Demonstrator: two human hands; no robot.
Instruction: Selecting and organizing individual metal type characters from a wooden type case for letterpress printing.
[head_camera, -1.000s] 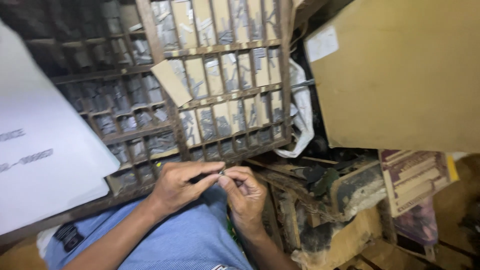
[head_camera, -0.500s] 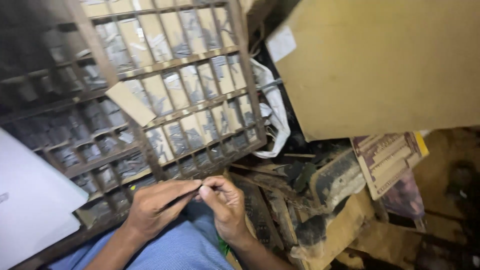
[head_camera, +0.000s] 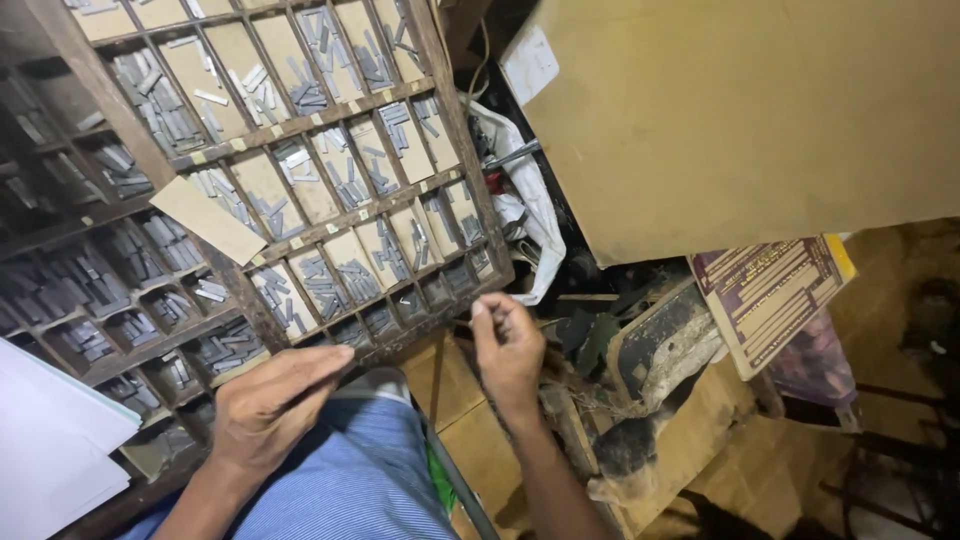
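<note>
Grip, R hand (head_camera: 508, 345): thumb and fingertips pinched together on a thin dark sliver, prob. a single metal type sort (head_camera: 492, 318), too small to be sure. Hand sits just below the lower right corner of the wooden type case (head_camera: 452, 120), near its bottom rail, not in any compartment.

Grip, L hand (head_camera: 275, 400): released, palm down, fingers flat and extended toward the case's lower edge; holds nothing. Fingertips near the bottom-row compartments, touching or just above the rail, cannot tell which.

Progress, judged: one sort lifted from the case and in hand; no composing stick or set line in view, so how much is picked and how much remains can't be read. Most compartments hold grey sorts (head_camera: 155, 95); a few upper ones look near bare.

Around: loose tan card strip (head_camera: 208, 220) lies aslant across the case dividers, covering part of a few cells. White paper sheets (head_camera: 50, 440) at lower left overlap the case corner. Large cardboard box (head_camera: 740, 110) upper right; white plastic bag (head_camera: 525, 215) wedged between box and case. Printed purple-and-yellow booklet (head_camera: 770, 290) rests on dirty clutter at right. Blue striped cloth (head_camera: 350, 480) under forearms.

Obstruction: card strip and paper sheets block access to cells beneath; the rest is reachable.
</note>
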